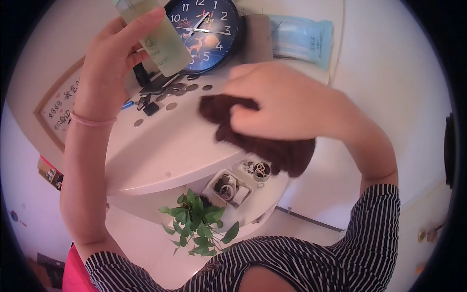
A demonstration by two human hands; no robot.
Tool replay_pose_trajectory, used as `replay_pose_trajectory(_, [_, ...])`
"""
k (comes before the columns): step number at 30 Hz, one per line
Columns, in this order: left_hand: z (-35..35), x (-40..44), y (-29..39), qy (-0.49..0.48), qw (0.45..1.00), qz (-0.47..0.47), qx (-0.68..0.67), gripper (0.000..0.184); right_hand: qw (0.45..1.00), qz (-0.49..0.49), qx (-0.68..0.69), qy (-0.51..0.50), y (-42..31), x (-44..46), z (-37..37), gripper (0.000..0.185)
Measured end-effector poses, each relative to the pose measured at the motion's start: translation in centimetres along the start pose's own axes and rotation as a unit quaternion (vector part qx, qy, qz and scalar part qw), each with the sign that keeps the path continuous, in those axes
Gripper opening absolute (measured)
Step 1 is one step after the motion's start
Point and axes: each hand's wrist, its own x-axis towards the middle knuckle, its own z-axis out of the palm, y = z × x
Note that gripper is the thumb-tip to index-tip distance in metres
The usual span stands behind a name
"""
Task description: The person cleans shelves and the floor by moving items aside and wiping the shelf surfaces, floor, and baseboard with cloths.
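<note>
My left hand (116, 53) is wrapped round a pale green, see-through bottle (163, 46), raised in front of the wall clock's face and tilted. My right hand (277, 102) grips a dark brown cloth (272, 148), bunched between thumb and fingers, with its lower part hanging over the shelf's front edge. Some motion blur softens the right hand and the cloth. Below the bottle, several coins (180, 90), keys (144, 101) and a small black object (152, 109) lie on the white shelf (160, 160).
A round dark blue clock (214, 39) stands at the back, beside a light blue packet (304, 41). On the left is a framed sign with handwriting (58, 104). On the lower shelf are a leafy green plant (197, 221), a box of small items (228, 187) and a glass jar (261, 173).
</note>
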Motion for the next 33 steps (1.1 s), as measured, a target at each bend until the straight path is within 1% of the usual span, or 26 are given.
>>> replay_pose_trajectory(1, [-0.1,0.0,-0.1,0.001,1.000,-0.011,-0.001,0.042,0.999,0.022,-0.024,-0.010,0.9,-0.4,-0.6,0.031])
replay_pose_trajectory(2, [0.0,0.0,-0.2,0.002,1.000,-0.013,0.001,0.042,0.996,0.026,-0.090,0.012,2.9,-0.9,-0.7,0.032])
replay_pose_trajectory(3, [0.2,-0.1,-0.3,0.005,1.000,-0.013,-0.010,0.042,0.989,0.081,-0.123,-0.017,4.0,-1.1,-1.5,0.033])
replay_pose_trajectory(4, [0.4,-0.1,-0.3,0.009,1.000,-0.013,-0.021,0.043,0.982,0.120,-0.149,-0.006,5.5,-1.4,-1.6,0.033])
replay_pose_trajectory(5, [0.6,0.0,-0.2,0.009,1.000,-0.016,-0.019,0.043,0.970,0.193,-0.150,-0.015,6.0,-1.3,-1.9,0.033])
replay_pose_trajectory(7, [1.2,0.3,0.0,0.011,0.999,-0.024,0.018,0.043,0.961,0.240,-0.136,-0.034,6.4,-0.8,-2.1,0.034])
replay_pose_trajectory(8, [1.4,0.4,-0.2,0.009,0.999,-0.027,0.019,0.043,0.960,0.242,-0.133,-0.035,6.5,-0.9,-1.6,0.034])
replay_pose_trajectory(10, [1.5,0.7,-0.7,-0.042,0.999,-0.004,0.029,0.044,0.996,0.053,-0.073,0.017,6.8,-0.9,-0.4,0.038])
replay_pose_trajectory(11, [2.3,0.7,-0.5,-0.041,0.999,-0.005,0.031,0.044,0.999,0.023,-0.033,-0.022,5.9,-0.8,-0.7,0.039])
replay_pose_trajectory(13, [5.2,0.9,0.3,-0.089,0.995,-0.032,0.033,0.044,0.997,0.004,0.060,-0.046,5.6,-1.3,-1.2,0.037])
replay_pose_trajectory(14, [6.2,1.0,0.3,-0.101,0.994,-0.019,0.024,0.052,0.997,-0.001,0.062,-0.042,6.0,-1.7,-1.5,0.037])
replay_pose_trajectory(15, [6.9,1.4,0.3,-0.101,0.994,-0.016,0.029,0.052,0.997,0.003,0.067,-0.035,6.7,-2.5,-1.9,0.036])
replay_pose_trajectory(17, [8.5,2.1,0.4,-0.063,0.993,-0.080,0.067,0.035,0.997,0.007,0.072,-0.030,7.9,-4.0,-2.6,0.035])
replay_pose_trajectory(18, [9.4,2.1,0.2,-0.060,0.996,-0.049,0.051,0.030,0.997,0.049,0.055,-0.008,8.6,-4.7,-3.0,0.035])
replay_pose_trajectory(19, [10.0,2.0,0.2,-0.060,0.996,-0.051,0.050,0.030,0.995,0.092,0.039,0.012,9.2,-5.3,-3.1,0.035])
replay_pose_trajectory(20, [10.8,1.6,0.9,-0.080,0.995,-0.042,0.052,0.029,0.992,0.108,0.054,0.041,9.8,-5.8,-3.0,0.033])
replay_pose_trajectory(21, [11.4,1.4,1.2,-0.100,0.993,-0.033,0.055,0.029,0.992,0.108,0.056,0.040,10.2,-6.1,-3.0,0.033])
replay_pose_trajectory(22, [11.9,1.7,0.9,-0.100,0.993,-0.036,0.056,0.029,0.986,0.141,0.081,0.048,10.4,-6.4,-2.9,0.032])
replay_pose_trajectory(23, [12.5,2.2,0.5,-0.096,0.990,-0.022,0.104,0.028,0.977,0.174,0.106,0.058,10.6,-6.7,-2.9,0.031])
replay_pose_trajectory(24, [12.9,2.6,0.2,-0.092,0.984,-0.007,0.151,0.028,0.980,0.139,0.113,0.091,10.9,-6.9,-2.5,0.029])
replay_pose_trajectory(25, [13.1,2.8,-0.1,-0.093,0.984,-0.009,0.152,0.028,0.979,0.140,0.115,0.091,11.0,-7.0,-2.3,0.029])
replay_pose_trajectory(27, [13.6,2.9,-0.1,-0.064,0.980,-0.028,0.188,0.030,0.980,0.121,0.100,0.123,11.0,-7.0,-2.0,0.029])
replay_pose_trajectory(28, [13.7,3.1,-0.4,-0.066,0.979,-0.029,0.191,0.030,0.979,0.122,0.103,0.124,11.1,-7.0,-2.0,0.029])
replay_pose_trajectory(30, [13.5,3.3,-1.4,-0.062,0.972,-0.009,0.226,0.043,0.979,0.136,0.097,0.117,11.2,-7.1,-1.9,0.029])
replay_pose_trajectory(31, [13.5,3.2,-2.0,-0.062,0.972,-0.010,0.228,0.043,0.979,0.136,0.098,0.118,11.3,-7.1,-1.9,0.029])
replay_pose_trajectory(33, [13.4,3.0,-2.4,-0.097,0.971,-0.025,0.219,0.060,0.982,0.123,0.093,0.112,11.6,-7.1,-1.9,0.029])
